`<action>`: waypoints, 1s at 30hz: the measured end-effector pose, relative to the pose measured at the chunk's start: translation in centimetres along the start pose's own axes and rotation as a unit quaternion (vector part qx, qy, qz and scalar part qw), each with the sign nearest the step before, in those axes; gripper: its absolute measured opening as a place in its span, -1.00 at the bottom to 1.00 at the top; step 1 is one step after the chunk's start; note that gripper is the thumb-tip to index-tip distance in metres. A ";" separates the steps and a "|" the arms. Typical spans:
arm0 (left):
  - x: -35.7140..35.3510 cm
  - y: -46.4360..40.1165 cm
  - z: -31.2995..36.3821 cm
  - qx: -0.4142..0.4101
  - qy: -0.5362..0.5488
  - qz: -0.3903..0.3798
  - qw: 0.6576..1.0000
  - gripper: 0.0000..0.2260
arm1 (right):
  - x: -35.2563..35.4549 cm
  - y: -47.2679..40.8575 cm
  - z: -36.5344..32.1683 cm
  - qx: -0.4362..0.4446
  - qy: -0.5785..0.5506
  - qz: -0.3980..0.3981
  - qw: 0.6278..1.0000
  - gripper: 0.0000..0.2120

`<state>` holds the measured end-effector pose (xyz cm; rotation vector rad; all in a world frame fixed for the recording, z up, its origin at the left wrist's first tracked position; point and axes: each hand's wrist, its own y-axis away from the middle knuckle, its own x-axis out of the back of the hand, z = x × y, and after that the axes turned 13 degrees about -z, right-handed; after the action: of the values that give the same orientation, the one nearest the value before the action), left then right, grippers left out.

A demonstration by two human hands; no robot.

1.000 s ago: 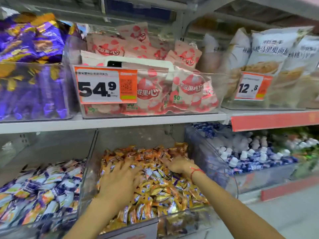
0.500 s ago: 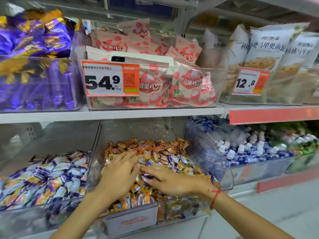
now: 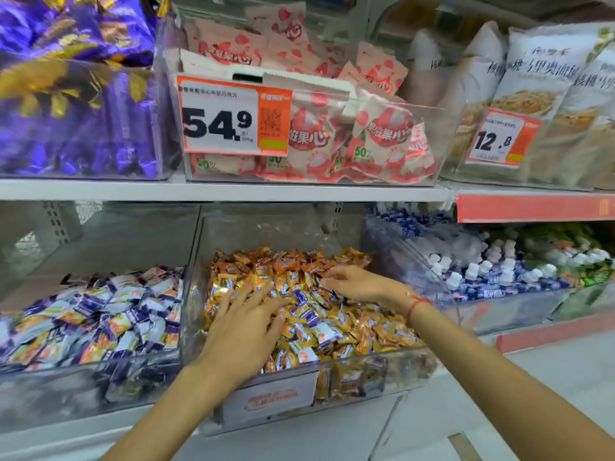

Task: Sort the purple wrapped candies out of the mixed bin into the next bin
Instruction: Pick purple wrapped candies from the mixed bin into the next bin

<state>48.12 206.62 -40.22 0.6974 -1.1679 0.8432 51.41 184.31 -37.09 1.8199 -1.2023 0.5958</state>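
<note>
The clear mixed bin on the lower shelf holds a heap of orange wrapped candies with several purple-and-white wrapped candies among them. My left hand lies flat on the heap with fingers spread, pressing the candies. My right hand, a red string on its wrist, reaches over the right side of the heap with fingers loosely bent on the candies; whether it holds one I cannot tell. The neighbouring clear bin to the left is full of purple-and-white candies.
To the right stands a bin of small white-capped bottles. The upper shelf hangs low over the bins and carries purple foil packs, pink bags behind a 54.9 price tag, and white bags.
My right hand moved from the front centre of the heap back and right. My left hand spread flatter on the candies. The camera came closer to the shelf.
</note>
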 end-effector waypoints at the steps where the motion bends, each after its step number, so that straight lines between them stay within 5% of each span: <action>1: 0.1 0.0 0.1 -0.001 -0.004 0.010 1.000 -0.63 | -0.9 -1.4 -0.2 -0.013 0.015 -0.019 1.000 -0.42; 4: 0.2 0.1 0.3 -0.004 0.002 0.043 0.999 -0.66 | -3.0 -2.9 -1.4 0.000 0.020 -0.017 1.000 -0.38; 10: -0.1 0.1 0.1 -0.021 0.044 0.142 0.989 -0.71 | -3.4 0.9 -1.6 0.120 0.032 0.066 0.990 -0.91; 14: 0.3 0.3 0.4 -0.070 0.070 0.164 0.981 -0.69 | -3.8 2.7 -2.1 0.175 0.063 0.113 0.976 -0.76; 19: 1.1 1.1 1.4 -0.141 0.138 0.153 0.968 -0.64 | -3.9 2.9 -1.4 0.183 -0.028 0.098 0.978 -0.49; 24: 0.5 0.6 0.5 -0.098 0.061 0.106 0.988 -0.73 | -3.2 2.9 -0.2 0.150 -0.110 0.153 0.971 -0.79; 30: 0.6 0.2 0.8 -0.093 0.138 0.143 0.976 -0.66 | -2.4 4.9 -2.1 0.226 -0.326 0.218 0.892 -0.92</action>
<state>47.68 206.12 -39.46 0.2502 -1.0908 1.0202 46.09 186.43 -35.90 2.2471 -2.1039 0.5536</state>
